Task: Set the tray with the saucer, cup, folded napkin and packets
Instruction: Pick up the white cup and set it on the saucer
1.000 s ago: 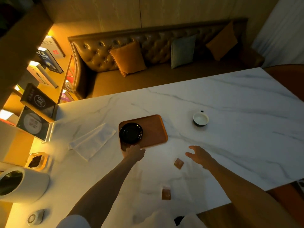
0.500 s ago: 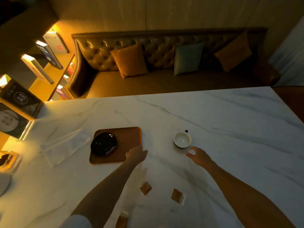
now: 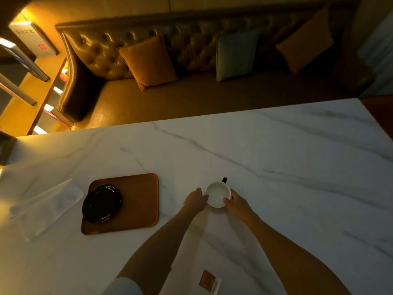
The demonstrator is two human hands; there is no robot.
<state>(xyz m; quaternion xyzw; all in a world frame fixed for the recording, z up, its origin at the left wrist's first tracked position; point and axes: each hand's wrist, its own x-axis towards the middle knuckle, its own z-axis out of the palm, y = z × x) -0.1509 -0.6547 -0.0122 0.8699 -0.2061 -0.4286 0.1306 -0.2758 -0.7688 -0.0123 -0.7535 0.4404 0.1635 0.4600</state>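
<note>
A white cup (image 3: 217,193) with a dark handle at its far side stands on the marble table to the right of the brown wooden tray (image 3: 138,201). My left hand (image 3: 194,200) curls against the cup's left side. My right hand (image 3: 237,204) grips its right side, thumb at the rim. A black saucer (image 3: 101,203) lies on the tray's left part, overhanging its left edge. A white folded napkin (image 3: 49,203) lies left of the tray. One brown packet (image 3: 207,281) lies near the table's front edge between my forearms.
A tufted leather sofa (image 3: 191,60) with cushions runs along the table's far edge. Lit shelves with books (image 3: 32,39) stand at the left. Bare marble (image 3: 297,167) spreads to the right of the cup.
Both hands moved forward to the cup; the left hand left the tray's corner and the right hand closed in from the near right. The view shifted right, and fewer packets show.
</note>
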